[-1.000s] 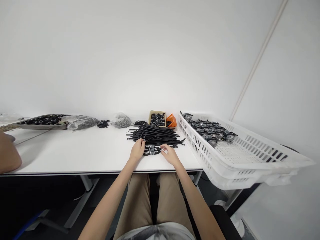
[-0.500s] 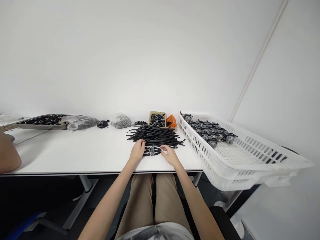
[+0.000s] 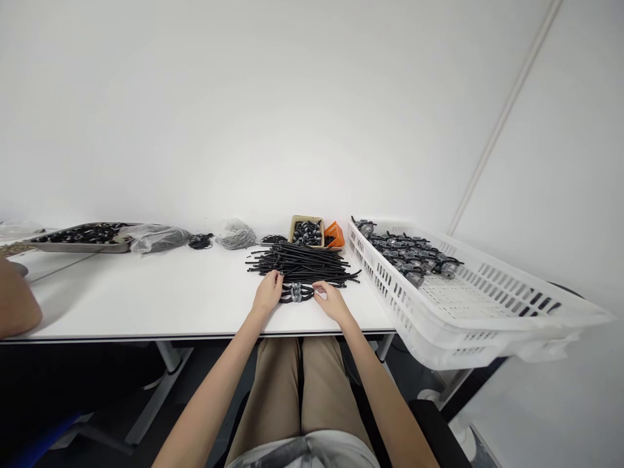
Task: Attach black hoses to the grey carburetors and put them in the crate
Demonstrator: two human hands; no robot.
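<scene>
Flat on the white table between my hands lies a piece made of black cords (image 3: 306,293) with grey plastic-looking clips (image 3: 296,292) across its middle. My left hand (image 3: 268,291) is closed at its left end, with thumb and forefinger together; the cord ends there are hidden behind the fingers. At the right end, my right hand (image 3: 329,301) pinches the cords between thumb and fingers. Just beyond both hands is a pile of loose black cords (image 3: 299,261), lying mostly crosswise.
A large white slotted crate (image 3: 468,309) on the right holds several grey-and-black pieces. Behind the pile stand a tan box (image 3: 291,232) of dark parts and an orange basket (image 3: 335,232). Clear bags (image 3: 235,234) and a metal tray (image 3: 82,247) sit leftward. Another person's arm (image 3: 18,302) rests far left.
Almost nothing differs. Both hands stay at the two ends of the cord piece, and the view has shifted very slightly.
</scene>
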